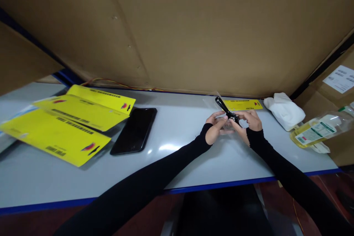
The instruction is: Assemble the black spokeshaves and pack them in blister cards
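A black spokeshave [222, 105] slants up to the left between my hands, its glossy handle with a hole in the end pointing towards the back wall. My left hand [217, 127] closes around the near side of it, together with a clear plastic cover [228, 124]. From the other side, my right hand [250, 121] grips the tool's middle and lower end, thumb on top. The fingers partly hide the metal parts and the plastic. Just behind the hands, a yellow printed card [243, 104] lies flat on the table.
Several yellow cards [83, 121] lie overlapping at the left, beside a black smartphone [134, 131]. To the right are a white cloth bundle [284, 110] and a tilted clear bottle of yellow liquid [315, 131]. A cardboard wall [193, 33] rises behind the grey table [182, 169].
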